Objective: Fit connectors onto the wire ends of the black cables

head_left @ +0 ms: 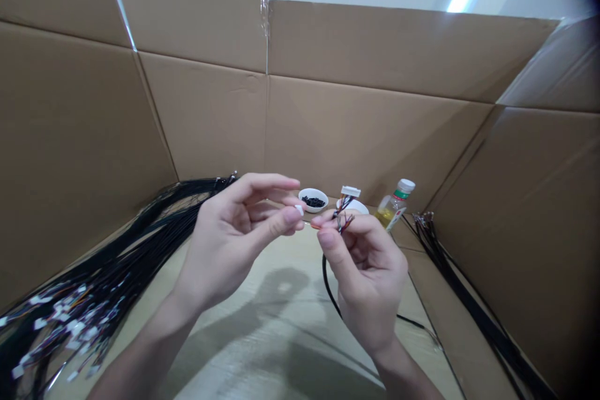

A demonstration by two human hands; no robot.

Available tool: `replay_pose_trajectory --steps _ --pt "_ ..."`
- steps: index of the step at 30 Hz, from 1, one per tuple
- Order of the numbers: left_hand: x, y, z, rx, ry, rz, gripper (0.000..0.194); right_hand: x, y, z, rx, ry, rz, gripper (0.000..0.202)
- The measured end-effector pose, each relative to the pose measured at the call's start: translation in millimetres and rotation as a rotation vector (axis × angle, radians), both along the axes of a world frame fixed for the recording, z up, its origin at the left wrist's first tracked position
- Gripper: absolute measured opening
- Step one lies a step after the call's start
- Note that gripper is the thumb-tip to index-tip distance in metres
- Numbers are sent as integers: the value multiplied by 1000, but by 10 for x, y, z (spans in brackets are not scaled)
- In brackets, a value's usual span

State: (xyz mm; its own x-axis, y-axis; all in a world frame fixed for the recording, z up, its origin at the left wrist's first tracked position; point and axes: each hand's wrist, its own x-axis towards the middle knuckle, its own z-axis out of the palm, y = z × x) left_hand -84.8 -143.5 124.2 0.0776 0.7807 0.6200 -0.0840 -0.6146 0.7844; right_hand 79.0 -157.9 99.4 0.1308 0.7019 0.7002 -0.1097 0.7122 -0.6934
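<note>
My left hand (239, 231) pinches a small white connector (299, 209) between thumb and fingertips, its upper fingers loosely bent. Just to the right, my right hand (368, 259) closes thumb and forefinger on the thin coloured wires (345, 222) of a cable. A wider white plug (350, 191) sticks up above that grip on some of these wires. From the hand, the black cable (329, 281) hangs down and passes behind the wrist. A narrow gap separates the two hands' fingertips.
Behind the hands stand a white bowl of small black parts (313, 201), a second white dish (359, 207) and a bottle of yellowish liquid (394, 205). Black cables with white plugs (75, 325) lie at left, more cables (473, 300) at right. Cardboard walls (375, 131) surround the table.
</note>
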Motion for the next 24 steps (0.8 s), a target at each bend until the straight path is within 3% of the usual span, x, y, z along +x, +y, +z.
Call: replay_pose_trajectory --steps 2,4,6,9,14,16,20,24 --pt "59 1 -91 195 5 247 34 -1 -12 15 -38 2 1 6" --pt "102 29 -195 406 61 372 41 -3 -21 26 -68 16 19 6" --pt "126 76 -274 564 114 371 45 -3 -29 33 -74 47 55 6" --pt "136 129 -299 648 110 345 45 11 -48 37 -40 63 75 9" --pt "70 119 -257 541 118 308 27 48 -74 21 38 29 38 14" --pt "35 120 -296 424 178 299 15 52 -71 9 74 12 19 15" --pt "29 129 -379 197 200 188 16 38 -61 -15 127 -26 -33 16" --pt "-9 74 -180 118 197 88 14 29 -64 -25 135 -44 -40 18"
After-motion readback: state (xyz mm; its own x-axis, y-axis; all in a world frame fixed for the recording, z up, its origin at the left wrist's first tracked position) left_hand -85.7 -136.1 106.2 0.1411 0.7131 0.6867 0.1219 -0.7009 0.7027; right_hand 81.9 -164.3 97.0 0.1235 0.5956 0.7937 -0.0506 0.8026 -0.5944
